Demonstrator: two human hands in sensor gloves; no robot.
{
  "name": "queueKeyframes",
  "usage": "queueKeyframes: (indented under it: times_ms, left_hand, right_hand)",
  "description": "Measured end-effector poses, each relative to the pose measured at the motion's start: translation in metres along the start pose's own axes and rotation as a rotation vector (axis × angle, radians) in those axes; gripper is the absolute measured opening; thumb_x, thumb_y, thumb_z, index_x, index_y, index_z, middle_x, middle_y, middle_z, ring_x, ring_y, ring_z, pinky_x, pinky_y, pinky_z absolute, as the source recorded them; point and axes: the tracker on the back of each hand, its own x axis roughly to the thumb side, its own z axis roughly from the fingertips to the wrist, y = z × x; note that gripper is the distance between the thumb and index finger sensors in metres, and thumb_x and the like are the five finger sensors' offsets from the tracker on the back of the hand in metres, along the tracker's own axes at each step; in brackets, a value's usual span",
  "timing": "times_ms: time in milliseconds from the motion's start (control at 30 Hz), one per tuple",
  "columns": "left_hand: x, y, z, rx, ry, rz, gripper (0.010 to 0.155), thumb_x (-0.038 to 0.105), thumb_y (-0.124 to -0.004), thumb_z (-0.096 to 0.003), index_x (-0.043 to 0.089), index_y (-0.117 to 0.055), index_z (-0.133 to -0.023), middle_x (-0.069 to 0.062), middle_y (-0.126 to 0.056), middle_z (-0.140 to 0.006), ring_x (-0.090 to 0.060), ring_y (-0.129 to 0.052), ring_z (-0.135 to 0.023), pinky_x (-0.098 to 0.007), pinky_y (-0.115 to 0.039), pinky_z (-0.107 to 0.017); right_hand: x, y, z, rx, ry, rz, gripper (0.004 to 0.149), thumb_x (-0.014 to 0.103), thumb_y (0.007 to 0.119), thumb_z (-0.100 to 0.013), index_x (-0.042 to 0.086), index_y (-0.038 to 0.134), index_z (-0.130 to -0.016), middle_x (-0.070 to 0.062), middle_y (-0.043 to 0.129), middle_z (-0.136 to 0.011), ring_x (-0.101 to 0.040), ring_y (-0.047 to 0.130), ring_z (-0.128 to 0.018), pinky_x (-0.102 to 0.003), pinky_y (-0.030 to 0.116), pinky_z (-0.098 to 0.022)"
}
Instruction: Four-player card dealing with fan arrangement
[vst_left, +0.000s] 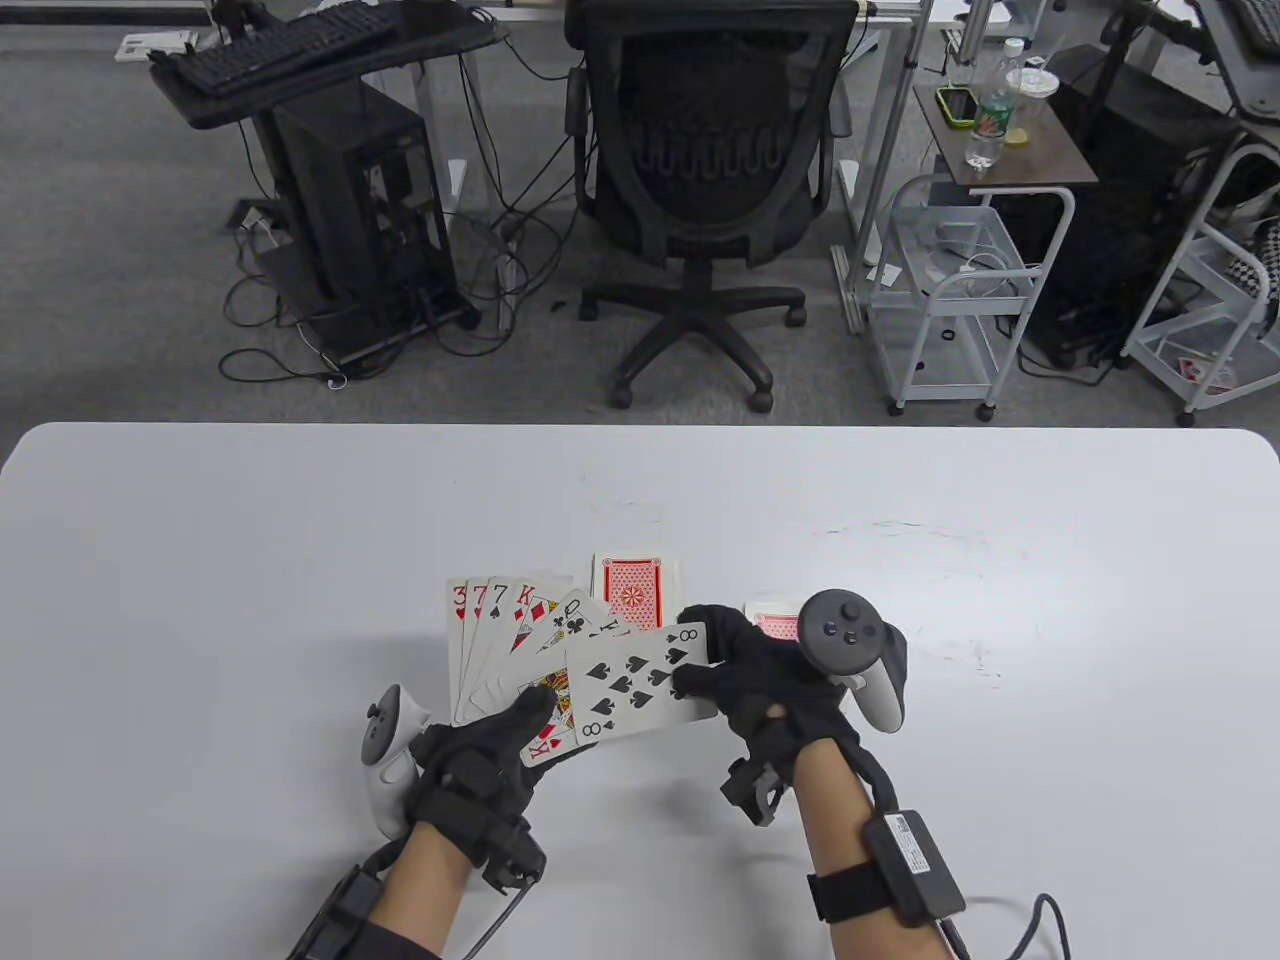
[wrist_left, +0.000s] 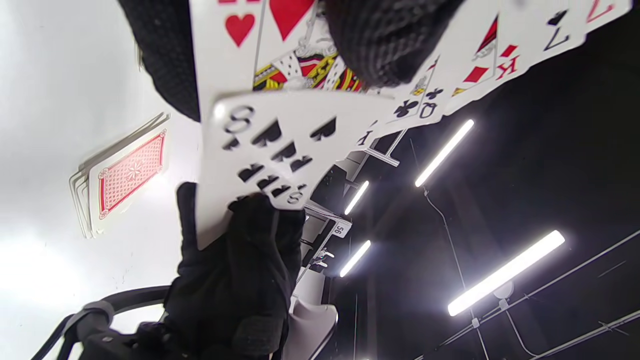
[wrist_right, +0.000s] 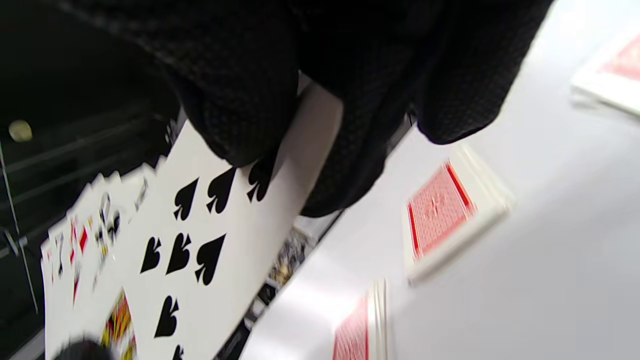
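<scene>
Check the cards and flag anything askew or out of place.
One thing stands out: the eight of spades lies crosswise over the fan, almost sideways to its upright cards. The right hand pinches its end while the left hand holds the fan. The face-down piles on the table look tidy.

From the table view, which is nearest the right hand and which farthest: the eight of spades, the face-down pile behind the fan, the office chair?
1. Eight of spades: pinched by the right hand itself.
2. Face-down pile: on the table, just beyond the fan.
3. Office chair: on the floor past the table's far edge.
</scene>
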Motion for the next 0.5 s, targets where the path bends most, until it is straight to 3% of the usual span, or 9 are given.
queueKeyframes:
  times_ms: [167, 333, 500]
  left_hand:
    - [0.0, -0.006, -0.003, -0.06, 0.073, -0.179, 0.055, 0.026, -0.082, -0.0523, 0.044, -0.063, -0.1, 0.006, -0.081, -0.101, -0.034, -0.094, -0.086, -0.051, -0.087, -0.056]
    - [-0.007, -0.019, -0.008, -0.181, 0.151, -0.279, 0.055, 0.025, -0.082, -0.0515, 0.042, -0.065, -0.101, 0.003, -0.083, -0.1, -0.036, -0.096, -0.083, -0.051, -0.088, -0.053]
    - [-0.011, -0.024, -0.01, -0.241, 0.203, -0.363, 0.055, 0.025, -0.083, -0.051, 0.042, -0.066, -0.1, 0.003, -0.084, -0.099, -0.036, -0.098, -0.081, -0.051, -0.089, -0.052]
  right_hand:
    - [0.019, -0.026, 0.009, -0.246, -0.185, 0.025, 0.049, 0.018, 0.087, -0.047, 0.022, 0.073, -0.094, -0.007, 0.084, -0.082, -0.028, 0.101, -0.06, -0.064, 0.069, -0.055]
    - [0.039, -0.033, 0.016, -0.319, -0.357, 0.04, 0.044, 0.019, 0.086, -0.047, 0.029, 0.078, -0.089, -0.003, 0.085, -0.083, -0.03, 0.098, -0.068, -0.067, 0.066, -0.057]
    - [0.051, -0.035, 0.021, -0.361, -0.433, 0.084, 0.043, 0.019, 0.086, -0.046, 0.032, 0.08, -0.087, -0.002, 0.086, -0.083, -0.03, 0.098, -0.069, -0.067, 0.066, -0.057]
